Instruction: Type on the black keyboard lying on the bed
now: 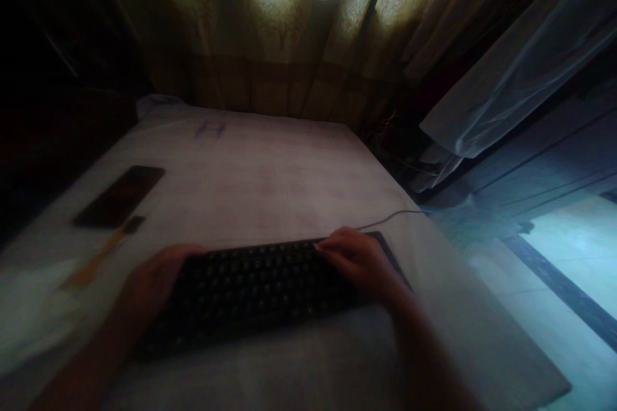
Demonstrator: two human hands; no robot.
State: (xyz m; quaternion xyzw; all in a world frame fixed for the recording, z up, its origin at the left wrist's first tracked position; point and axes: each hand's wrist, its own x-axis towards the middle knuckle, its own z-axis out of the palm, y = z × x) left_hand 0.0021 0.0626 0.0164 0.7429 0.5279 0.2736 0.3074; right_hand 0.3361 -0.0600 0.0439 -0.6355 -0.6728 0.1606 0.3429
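A black keyboard (260, 282) lies at a slant on the pale-covered table, its thin cable (400, 212) running off to the right edge. My left hand (157, 276) is wrapped round the keyboard's left end, thumb side along the far edge; blur softens its fingers. On the upper right keys rests my right hand (359, 260), its fingers drawn together in a pinch. A small pale spot shows at those fingertips, too small to name. Left of the keyboard is a brush (99, 260) with an orange handle and a dark head.
A dark phone-like slab (120, 197) lies at the left, beyond the brush. Whitish crumpled material (38, 314) sits at the near left. Patterned curtains (282, 26) hang behind the table (270, 167); sheer white fabric (501, 90) hangs at right above a tiled floor (573, 270).
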